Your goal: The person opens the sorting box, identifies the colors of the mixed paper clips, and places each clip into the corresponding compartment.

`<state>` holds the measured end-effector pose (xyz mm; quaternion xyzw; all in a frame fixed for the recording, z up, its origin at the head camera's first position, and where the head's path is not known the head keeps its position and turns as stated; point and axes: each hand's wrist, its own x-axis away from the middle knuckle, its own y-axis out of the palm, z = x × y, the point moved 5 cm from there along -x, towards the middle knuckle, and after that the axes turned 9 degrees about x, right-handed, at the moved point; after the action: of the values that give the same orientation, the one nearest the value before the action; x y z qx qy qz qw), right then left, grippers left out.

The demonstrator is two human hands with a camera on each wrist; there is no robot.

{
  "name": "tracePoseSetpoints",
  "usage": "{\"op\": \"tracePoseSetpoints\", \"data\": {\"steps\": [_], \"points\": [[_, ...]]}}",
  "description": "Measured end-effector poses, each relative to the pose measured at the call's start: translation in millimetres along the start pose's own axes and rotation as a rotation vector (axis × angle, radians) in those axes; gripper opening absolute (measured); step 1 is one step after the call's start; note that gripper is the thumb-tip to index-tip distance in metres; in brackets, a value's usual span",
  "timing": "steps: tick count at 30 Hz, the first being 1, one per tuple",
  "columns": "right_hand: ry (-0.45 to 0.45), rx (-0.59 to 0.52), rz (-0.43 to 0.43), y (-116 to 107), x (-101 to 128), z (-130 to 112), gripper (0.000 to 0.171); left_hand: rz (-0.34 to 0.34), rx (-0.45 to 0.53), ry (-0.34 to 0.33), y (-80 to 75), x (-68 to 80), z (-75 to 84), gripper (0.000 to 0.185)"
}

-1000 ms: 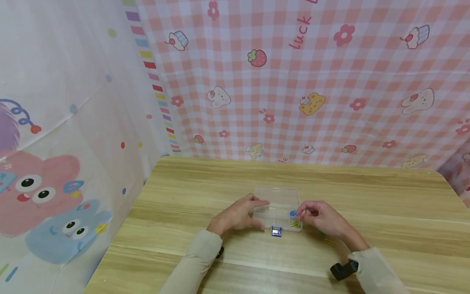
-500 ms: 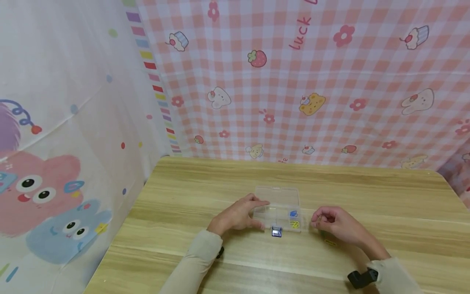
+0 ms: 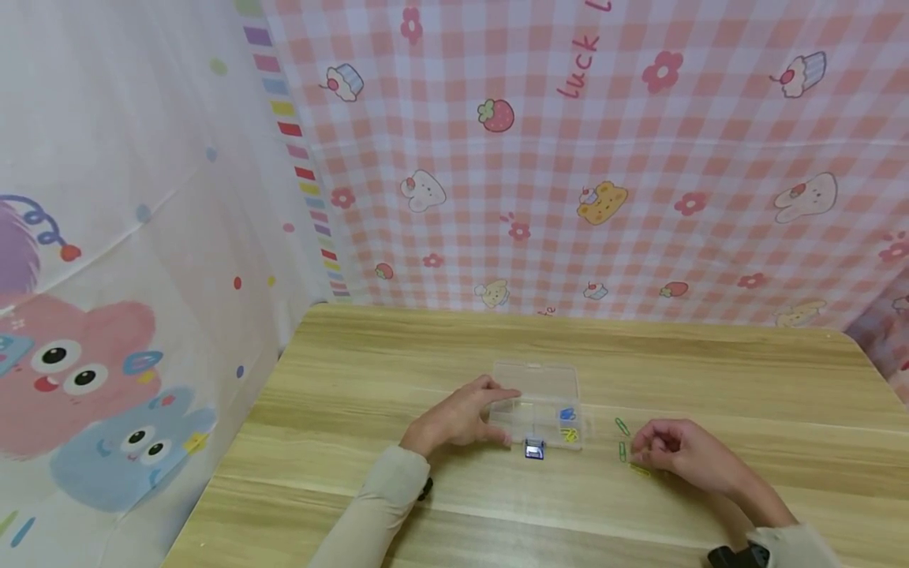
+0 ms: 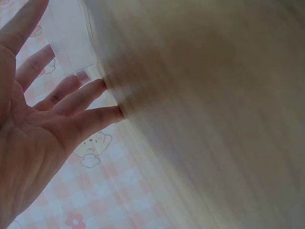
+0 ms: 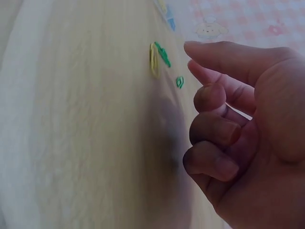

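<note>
Now our right hand (image 3: pixel 675 454) hovers low over the surface (image 3: pixel 426 505) with its fingers loosely curled and nothing between them, right beside a few loose clips (image 3: pixel 622 450): two green ones and a yellow one (image 3: pixel 641 471) lying flat on the wood, just off the right side of the box (image 3: pixel 537 410). Our left hand (image 3: pixel 458 418) rests against the left side of that box, fingers fairly straight and spread along its wall, steadying it and not clamped round it. The clips are small bent-wire loops with a coloured coat, thin and flat; from the right wrist view the green clip (image 5: pixel 163 54) and the yellow clip (image 5: pixel 153 59) lie touching or nearly so, with another green one (image 5: pixel 179 82) a little apart. We judge them very light, stiff enough to keep their shape, and smooth, so they will likely slide on the wood under a fingertip; a pinch of thumb and forefinger across the loop, or a nail slipped under one end, looks like the best hold, one clip at a time. The box is clear plastic with its lid (image 3: pixel 536 373) laid open behind it and dividers inside; a blue clip (image 3: pixel 566 413) and yellow ones (image 3: pixel 569 434) sit in the right-hand compartments. A small dark latch (image 3: pixel 534 450) sits at the box's front edge.
</note>
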<state>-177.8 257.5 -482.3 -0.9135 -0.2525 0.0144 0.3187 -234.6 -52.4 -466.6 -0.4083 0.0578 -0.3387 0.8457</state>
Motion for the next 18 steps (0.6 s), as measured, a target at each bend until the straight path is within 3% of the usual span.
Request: {"op": "tracePoseSetpoints", "data": {"steps": [7,18], "points": [[0.041,-0.026,-0.046,4,4,8,0.017,-0.001,0.013,-0.011,0.2,-0.4,0.6,0.073],[-0.015,-0.037,-0.048,7,5,11,0.017,0.002,0.003,-0.012,0.3,-0.8,-1.0,0.072]]}}
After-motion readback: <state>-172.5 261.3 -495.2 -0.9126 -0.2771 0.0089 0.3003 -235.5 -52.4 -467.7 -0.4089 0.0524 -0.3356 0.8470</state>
